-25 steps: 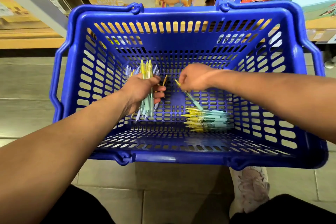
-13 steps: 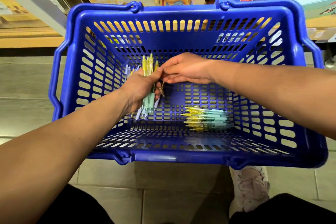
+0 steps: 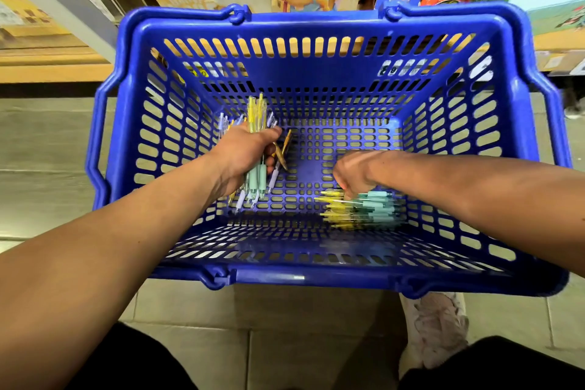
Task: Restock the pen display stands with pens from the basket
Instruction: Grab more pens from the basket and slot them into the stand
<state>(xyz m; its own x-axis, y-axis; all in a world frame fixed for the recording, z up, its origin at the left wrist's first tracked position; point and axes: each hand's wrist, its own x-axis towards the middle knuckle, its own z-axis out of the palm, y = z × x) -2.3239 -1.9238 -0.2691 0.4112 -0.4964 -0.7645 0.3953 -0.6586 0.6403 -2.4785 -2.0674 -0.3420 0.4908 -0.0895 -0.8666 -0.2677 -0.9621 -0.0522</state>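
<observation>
Inside the blue slotted plastic basket (image 3: 316, 22), the left hand (image 3: 245, 155) clutches a bundle of yellow, mint and lilac pens (image 3: 256, 117) at the left. The blurred right hand (image 3: 354, 172) touches the loose pile of yellow-and-teal pens (image 3: 364, 210) at near right; whether it grips one cannot be told.

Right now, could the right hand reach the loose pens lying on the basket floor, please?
Probably yes: the right hand is down at the loose pens, and nothing covers them in the open basket.

blue slotted basket (image 3: 316, 28), yellow and mint pens (image 3: 357, 209)
</observation>
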